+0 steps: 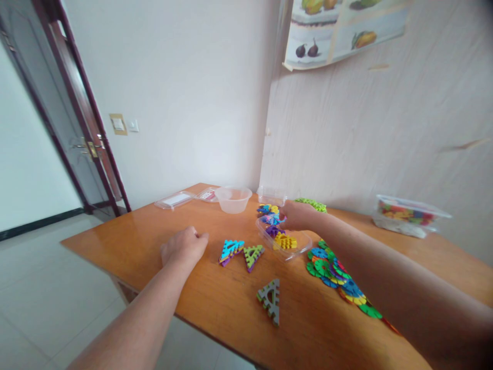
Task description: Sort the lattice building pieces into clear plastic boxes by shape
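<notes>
My left hand (185,246) rests on the table with its fingers curled into a loose fist; no object shows in it. My right hand (297,215) reaches over a clear plastic tray (304,245), fingers pinched at a light blue toothed building piece (272,220). In the tray lie purple pieces (275,231) and yellow pieces (285,241). Blue and yellow pieces (268,208) sit just behind it. Between my hands are a blue triangular stack (231,248) and a green triangular stack (253,256). Nearer me lies a grey triangular stack (270,300).
Behind stand a translucent bowl (233,200), a clear box (271,195) and flat lids (175,200). Colourful notched discs (327,267) spread beneath my right forearm. Green pieces (311,204) lie by the wall. A lidded box of colourful pieces (408,215) stands at the right.
</notes>
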A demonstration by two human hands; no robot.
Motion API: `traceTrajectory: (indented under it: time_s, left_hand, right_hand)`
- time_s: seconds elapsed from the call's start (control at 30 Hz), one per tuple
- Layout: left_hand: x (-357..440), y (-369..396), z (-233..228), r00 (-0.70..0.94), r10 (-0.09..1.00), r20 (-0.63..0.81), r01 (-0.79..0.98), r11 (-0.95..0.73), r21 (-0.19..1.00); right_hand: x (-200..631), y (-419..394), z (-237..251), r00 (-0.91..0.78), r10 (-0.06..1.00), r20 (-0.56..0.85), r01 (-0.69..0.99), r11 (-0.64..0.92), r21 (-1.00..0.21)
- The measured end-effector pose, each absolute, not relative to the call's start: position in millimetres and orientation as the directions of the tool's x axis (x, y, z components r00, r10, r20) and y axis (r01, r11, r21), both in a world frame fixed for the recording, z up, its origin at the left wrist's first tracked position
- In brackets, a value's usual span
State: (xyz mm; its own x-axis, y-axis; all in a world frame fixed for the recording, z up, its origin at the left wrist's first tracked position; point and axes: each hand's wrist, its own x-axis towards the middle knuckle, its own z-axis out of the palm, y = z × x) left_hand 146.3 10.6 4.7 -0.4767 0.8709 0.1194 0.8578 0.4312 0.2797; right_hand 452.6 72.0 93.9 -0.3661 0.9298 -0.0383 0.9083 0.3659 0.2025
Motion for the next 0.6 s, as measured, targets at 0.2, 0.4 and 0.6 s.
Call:
traceTrajectory:
  time_s: [0.2, 0.4, 0.6]
  left_hand:
    - [146, 11, 3, -0.475, 0.870, 0.133, 0.858, 0.425, 0.287]
    - [146, 12, 1, -0.467, 0.874, 0.135, 0.864, 0.419, 0.280]
    - [146, 11, 1, -0.466, 0.875, 0.134, 0.864, 0.417, 0.282]
  right_hand:
    - [449, 59, 105, -0.394, 0.919, 0.013, 0.909, 0.387, 0.157]
    - [442, 19, 113, -0.694, 0.720, 0.017, 0.720, 0.694, -0.006]
    - [436, -14, 106, -0.820, 0.569, 0.053, 0.560, 0.819, -0.127]
